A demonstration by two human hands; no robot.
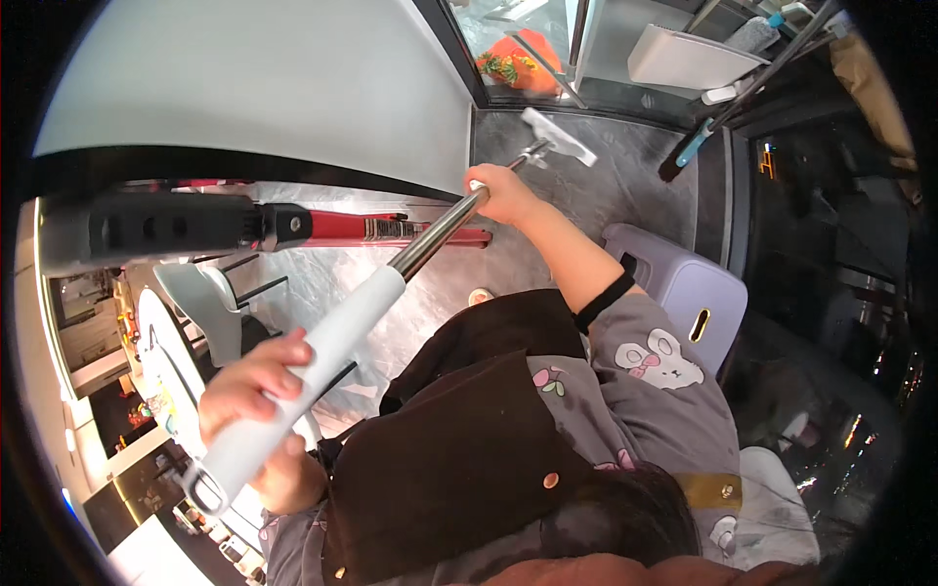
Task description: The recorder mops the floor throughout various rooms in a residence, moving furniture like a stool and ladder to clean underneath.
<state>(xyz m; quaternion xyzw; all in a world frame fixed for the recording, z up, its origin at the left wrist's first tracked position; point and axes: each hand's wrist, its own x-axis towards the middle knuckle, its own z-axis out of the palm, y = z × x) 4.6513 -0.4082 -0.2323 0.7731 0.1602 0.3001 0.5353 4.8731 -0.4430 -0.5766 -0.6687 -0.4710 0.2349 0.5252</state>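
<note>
My left hand [256,425] is wrapped around the white grip [348,322] of a long-handled cleaning tool, close to the hanging loop [207,492] at its end. Farther up, my right hand [506,196] holds the shiny metal pole [440,231]. The pole slants away from me to the upper right. At its far end is a white T-shaped head [560,138], which looks like a squeegee or flat mop head. It appears over the grey marbled floor [623,168], but I cannot tell whether it touches.
A red metal bar with a black end [344,228] juts in from the left beside a pale panel [278,80]. A lavender plastic stool or box [696,293] stands right. A blue-and-black brush [689,150] leans by dark glass [821,293]. A grey chair [201,308] stands left.
</note>
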